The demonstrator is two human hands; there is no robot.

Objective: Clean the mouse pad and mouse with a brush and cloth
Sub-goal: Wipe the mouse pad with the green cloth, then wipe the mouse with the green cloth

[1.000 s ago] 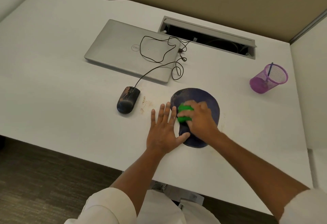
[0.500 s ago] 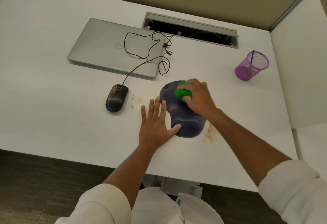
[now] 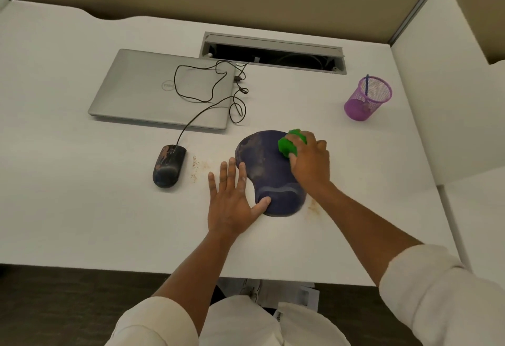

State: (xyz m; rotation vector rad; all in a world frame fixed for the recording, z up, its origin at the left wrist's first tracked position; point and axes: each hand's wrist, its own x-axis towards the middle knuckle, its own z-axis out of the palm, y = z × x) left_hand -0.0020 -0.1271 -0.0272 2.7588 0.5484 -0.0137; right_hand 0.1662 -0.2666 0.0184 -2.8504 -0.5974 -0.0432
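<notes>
On a white desk (image 3: 82,209), the right hand (image 3: 310,164) grips a green cleaning tool (image 3: 290,145), probably the brush, on the far right part of the dark blue pad (image 3: 266,166). The left hand (image 3: 232,203) lies flat with fingers spread, thumb on the pad's wrist rest. The pad looks smudged, crumbs lie beside it, and the dirty mouse (image 3: 169,165), well left, seems untouched, so most work remains.

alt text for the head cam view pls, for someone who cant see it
A person's right hand grips a green brush on a dark blue mouse pad, while the left hand lies flat at the pad's left edge. On the white desk sit a smeared black mouse, a closed silver laptop and a purple mesh cup.
</notes>
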